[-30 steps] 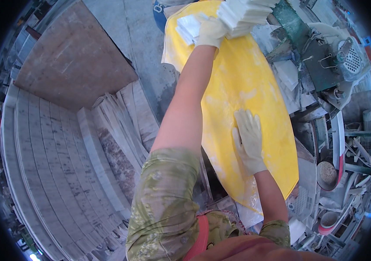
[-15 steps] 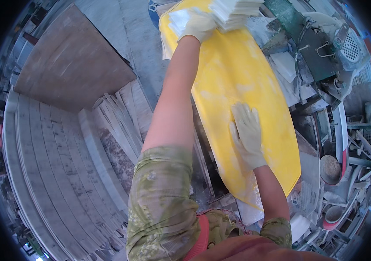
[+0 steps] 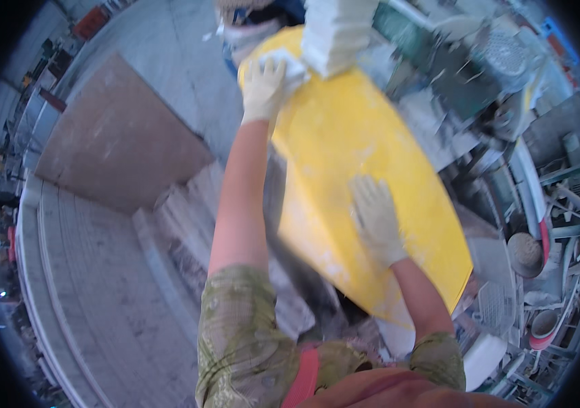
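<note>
A yellow sheet (image 3: pixel 405 204), dusted with white powder, stretches away from me over a surface I cannot see. My right hand (image 3: pixel 377 221), in a pale glove, lies flat on its near half with the fingers extended and nothing in them. Farther off, my left hand (image 3: pixel 265 88), gloved the same way, reaches to the far left edge of the sheet. Its fingers are spread beside a flat white piece (image 3: pixel 293 68) and seem to touch it. Just right of that piece stands a stack of white slabs (image 3: pixel 337 41) on the yellow sheet.
A brown board (image 3: pixel 120 136) leans at the left above long grey planks (image 3: pixel 99 265). Scrap metal and a perforated disc (image 3: pixel 507 54) crowd the right side, with a round pan (image 3: pixel 526 255) lower down. Blurred clothing (image 3: pixel 246 37), perhaps a person, shows past the sheet's far end.
My left hand has moved left and slightly nearer, from over the white piece to its left side. My right hand stays flat on the sheet. The whole view has shifted and blurred.
</note>
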`<state>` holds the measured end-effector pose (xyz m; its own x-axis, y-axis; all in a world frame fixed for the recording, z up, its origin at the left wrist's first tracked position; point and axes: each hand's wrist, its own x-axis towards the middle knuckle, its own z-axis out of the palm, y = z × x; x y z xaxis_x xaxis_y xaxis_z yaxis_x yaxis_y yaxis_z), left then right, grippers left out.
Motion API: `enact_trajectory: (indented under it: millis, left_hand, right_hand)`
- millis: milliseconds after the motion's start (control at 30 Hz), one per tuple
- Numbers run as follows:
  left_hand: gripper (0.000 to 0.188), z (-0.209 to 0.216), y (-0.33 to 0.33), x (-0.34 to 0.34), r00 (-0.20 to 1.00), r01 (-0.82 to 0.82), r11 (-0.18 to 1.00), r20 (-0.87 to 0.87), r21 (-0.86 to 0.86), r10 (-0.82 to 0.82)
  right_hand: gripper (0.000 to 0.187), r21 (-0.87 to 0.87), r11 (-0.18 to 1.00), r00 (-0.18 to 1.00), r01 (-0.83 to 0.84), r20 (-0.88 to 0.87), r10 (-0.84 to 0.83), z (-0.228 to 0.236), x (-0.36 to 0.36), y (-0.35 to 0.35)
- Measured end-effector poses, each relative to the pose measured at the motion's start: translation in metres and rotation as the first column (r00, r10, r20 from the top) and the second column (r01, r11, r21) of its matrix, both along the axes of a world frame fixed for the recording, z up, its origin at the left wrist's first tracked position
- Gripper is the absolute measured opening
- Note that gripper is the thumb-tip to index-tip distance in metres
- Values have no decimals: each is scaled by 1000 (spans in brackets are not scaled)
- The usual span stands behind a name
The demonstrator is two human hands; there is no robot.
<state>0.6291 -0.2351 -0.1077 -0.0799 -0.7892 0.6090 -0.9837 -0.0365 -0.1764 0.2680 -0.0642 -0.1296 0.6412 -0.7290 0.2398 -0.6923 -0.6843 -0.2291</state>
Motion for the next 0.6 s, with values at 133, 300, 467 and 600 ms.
enact_trajectory:
  millis: [133, 300, 467, 600]
  left_hand:
    - [68, 12, 2, -7, 991, -40, 987, -116, 155, 58]
    - [67, 29, 11, -18, 981, -106, 966, -136, 236, 141]
    - [47, 96, -28, -14, 803, 138, 932, -514, -335, -303]
    - [43, 194, -96, -28, 522, 250, 766, -584, -593, -622]
  right_hand:
    - [50, -24, 1000, 996, -12, 92, 15, -2, -1, 0]
    - [49, -6, 1000, 991, -13, 135, 13, 0, 0, 3]
    - [47, 1, 1000, 991, -17, 134, 16, 4, 0, 3]
    - [45, 19, 1000, 987, -16, 159, 13, 11, 1, 3]
